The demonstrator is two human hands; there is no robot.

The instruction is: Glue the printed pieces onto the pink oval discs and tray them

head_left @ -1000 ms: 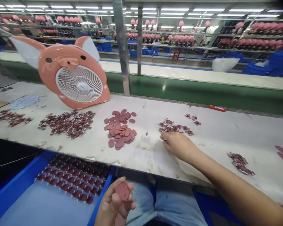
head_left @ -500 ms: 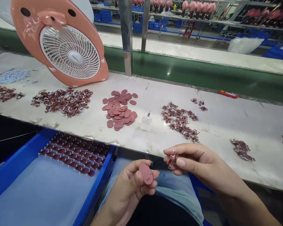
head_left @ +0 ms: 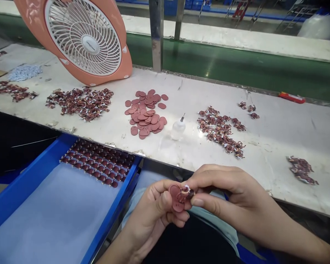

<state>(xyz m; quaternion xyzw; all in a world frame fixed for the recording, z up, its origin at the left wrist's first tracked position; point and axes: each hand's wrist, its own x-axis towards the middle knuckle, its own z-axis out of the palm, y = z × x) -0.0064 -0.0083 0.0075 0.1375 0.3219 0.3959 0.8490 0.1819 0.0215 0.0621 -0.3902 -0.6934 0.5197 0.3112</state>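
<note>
Between thumb and fingers, my left hand [head_left: 156,209] holds a reddish-brown oval disc [head_left: 177,200] with small holes in its face. My right hand [head_left: 225,194] pinches a small painted brown figurine [head_left: 186,193] against the disc; whether it is seated in the holes I cannot tell. Beyond my hands on the bench lie a pile of similar oval discs [head_left: 145,117] and a heap of small figurines [head_left: 222,130]. A small clear bottle with a needle tip [head_left: 178,129] stands between these two piles.
A blue tray [head_left: 99,234] at lower left holds rows of disc-and-figurine pieces [head_left: 99,161]. An orange animal-shaped fan [head_left: 88,44] stands on the bench, with more figurines [head_left: 81,102] before it. A red cutter-like tool [head_left: 291,97] lies at the back edge.
My right hand has moved left and brought the figurine onto the disc in my left hand. The view has tilted down, shifting the bench upward and rightward in the picture.
</note>
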